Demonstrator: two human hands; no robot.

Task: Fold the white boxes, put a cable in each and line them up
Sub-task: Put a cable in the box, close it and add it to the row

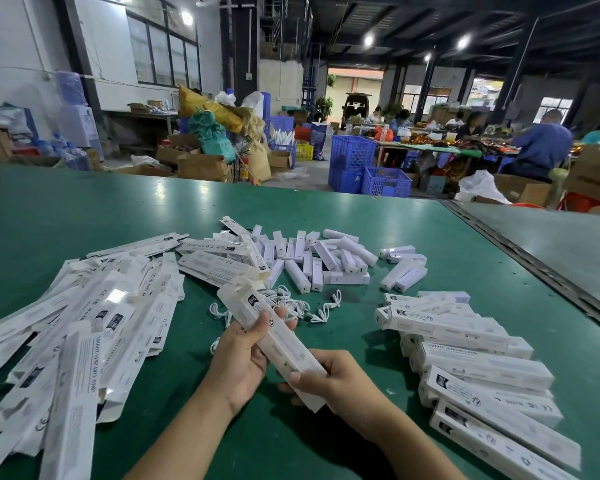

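Observation:
I hold one long white box (274,341) slanted above the green table (430,244), far end up-left with its flaps open. My left hand (246,358) grips its middle, thumb on top. My right hand (329,379) grips the near end. A heap of flat unfolded boxes (84,327) lies to the left. Folded boxes (471,362) lie side by side in a row on the right. Small coiled white cables (305,306) are scattered just beyond my hands.
A pile of small white lamp bars (319,261) lies at the table's middle back. A second table (561,244) adjoins on the right across a dark seam. Blue crates (368,168), cartons and seated workers (541,143) fill the hall behind.

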